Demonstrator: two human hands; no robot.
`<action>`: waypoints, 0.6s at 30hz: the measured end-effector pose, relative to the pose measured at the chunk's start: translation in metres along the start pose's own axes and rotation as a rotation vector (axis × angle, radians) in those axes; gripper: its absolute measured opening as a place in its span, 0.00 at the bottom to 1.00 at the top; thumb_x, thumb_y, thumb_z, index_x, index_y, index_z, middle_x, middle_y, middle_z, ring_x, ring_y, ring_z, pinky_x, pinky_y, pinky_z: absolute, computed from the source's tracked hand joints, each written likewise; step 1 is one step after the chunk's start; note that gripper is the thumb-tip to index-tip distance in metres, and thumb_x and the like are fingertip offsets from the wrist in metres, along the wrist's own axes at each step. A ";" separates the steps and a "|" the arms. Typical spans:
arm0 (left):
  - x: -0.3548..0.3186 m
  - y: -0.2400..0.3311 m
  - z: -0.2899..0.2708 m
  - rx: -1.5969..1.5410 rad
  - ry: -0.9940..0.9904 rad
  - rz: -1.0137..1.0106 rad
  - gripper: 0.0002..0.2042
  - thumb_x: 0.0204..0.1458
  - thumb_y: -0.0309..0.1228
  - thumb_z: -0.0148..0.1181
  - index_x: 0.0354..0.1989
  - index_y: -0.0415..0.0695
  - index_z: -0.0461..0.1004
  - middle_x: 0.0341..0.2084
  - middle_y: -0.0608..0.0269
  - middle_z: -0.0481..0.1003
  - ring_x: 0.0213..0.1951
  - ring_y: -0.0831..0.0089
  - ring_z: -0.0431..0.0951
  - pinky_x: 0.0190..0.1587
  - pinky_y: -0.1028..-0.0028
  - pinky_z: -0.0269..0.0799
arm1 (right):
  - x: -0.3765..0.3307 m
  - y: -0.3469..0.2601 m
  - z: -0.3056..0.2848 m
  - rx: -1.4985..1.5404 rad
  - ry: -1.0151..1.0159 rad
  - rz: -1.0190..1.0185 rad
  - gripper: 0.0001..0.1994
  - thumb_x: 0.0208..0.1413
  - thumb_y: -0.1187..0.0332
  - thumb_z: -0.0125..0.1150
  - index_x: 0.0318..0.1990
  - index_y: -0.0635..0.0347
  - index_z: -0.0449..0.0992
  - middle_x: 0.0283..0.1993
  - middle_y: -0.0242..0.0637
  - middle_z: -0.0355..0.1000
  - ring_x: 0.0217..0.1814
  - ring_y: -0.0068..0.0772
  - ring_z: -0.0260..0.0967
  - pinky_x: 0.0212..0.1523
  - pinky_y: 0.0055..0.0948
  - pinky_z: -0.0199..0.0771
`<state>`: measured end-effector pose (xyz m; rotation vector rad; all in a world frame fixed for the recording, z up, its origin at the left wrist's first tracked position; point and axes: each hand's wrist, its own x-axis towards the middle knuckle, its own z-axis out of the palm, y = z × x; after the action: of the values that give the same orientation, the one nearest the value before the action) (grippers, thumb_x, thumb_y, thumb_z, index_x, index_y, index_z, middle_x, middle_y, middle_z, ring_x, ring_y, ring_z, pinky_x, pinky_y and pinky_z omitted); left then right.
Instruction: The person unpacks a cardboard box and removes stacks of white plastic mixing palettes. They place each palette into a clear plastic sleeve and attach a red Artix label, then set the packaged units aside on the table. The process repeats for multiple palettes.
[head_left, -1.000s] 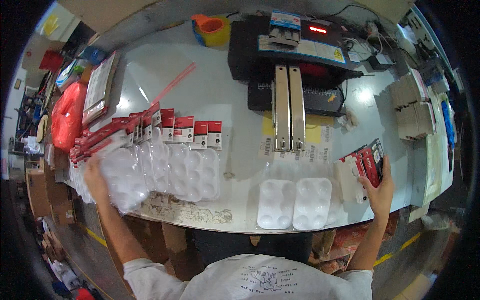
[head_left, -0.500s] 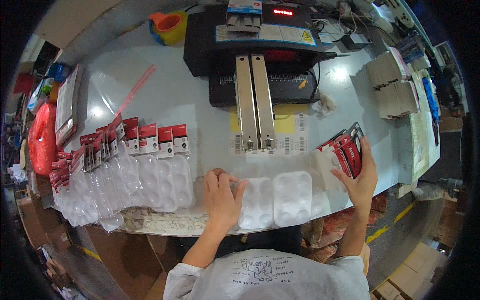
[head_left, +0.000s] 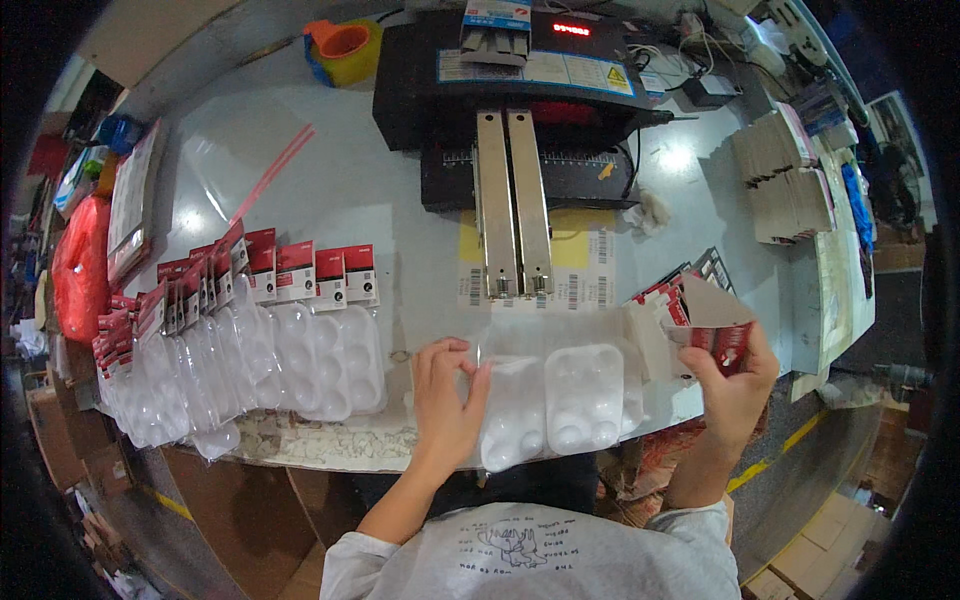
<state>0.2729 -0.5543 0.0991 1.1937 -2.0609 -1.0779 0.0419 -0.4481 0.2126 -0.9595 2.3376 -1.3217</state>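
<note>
Front-left of the black machine (head_left: 408,100), bagged palettes (head_left: 350,365) topped with red header cards (head_left: 296,270) lie overlapped, seemingly finished. In front of the machine, the left hand (head_left: 445,405) has thumb and fingers beside two cardless white palettes (head_left: 585,395), apparently still to do; whether it pinches film, I cannot tell. Front-right of the machine, the right hand (head_left: 738,390) grips a bent card (head_left: 718,338) by a card stack (head_left: 648,340).

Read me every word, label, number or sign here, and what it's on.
I don't copy wording, but print shows:
Black machine: red display digits; yellow warning triangle.
Card in the right hand: blurred lettering.
Red header cards: mostly too small.
Barcode labels: too small to read.
Small blue-white box: lettering.
Shirt: dark lettering, upside down.
</note>
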 end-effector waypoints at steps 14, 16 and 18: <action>-0.009 0.040 -0.034 -0.646 -0.208 -0.328 0.07 0.56 0.28 0.56 0.35 0.36 0.75 0.26 0.65 0.79 0.26 0.86 0.70 0.29 0.84 0.65 | 0.022 -0.022 0.074 0.002 -0.937 -0.064 0.20 0.46 0.55 0.67 0.36 0.64 0.75 0.23 0.49 0.71 0.25 0.49 0.70 0.28 0.34 0.69; -0.010 0.040 -0.034 -0.528 -0.202 -0.307 0.07 0.56 0.29 0.57 0.33 0.37 0.76 0.21 0.66 0.77 0.23 0.86 0.69 0.26 0.83 0.64 | 0.021 -0.020 0.073 -0.031 -0.953 -0.114 0.18 0.46 0.55 0.67 0.34 0.63 0.75 0.22 0.48 0.70 0.23 0.49 0.69 0.27 0.36 0.68; -0.011 0.041 -0.034 -0.434 -0.196 -0.289 0.07 0.56 0.29 0.57 0.33 0.37 0.77 0.17 0.66 0.75 0.20 0.85 0.67 0.24 0.81 0.63 | 0.020 -0.018 0.074 -0.078 -0.955 -0.225 0.18 0.46 0.56 0.67 0.34 0.62 0.74 0.21 0.47 0.70 0.22 0.49 0.68 0.27 0.36 0.68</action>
<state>0.2843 -0.5453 0.1511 1.2148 -1.6891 -1.7351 0.0741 -0.5157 0.1891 -1.4838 1.5662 -0.5888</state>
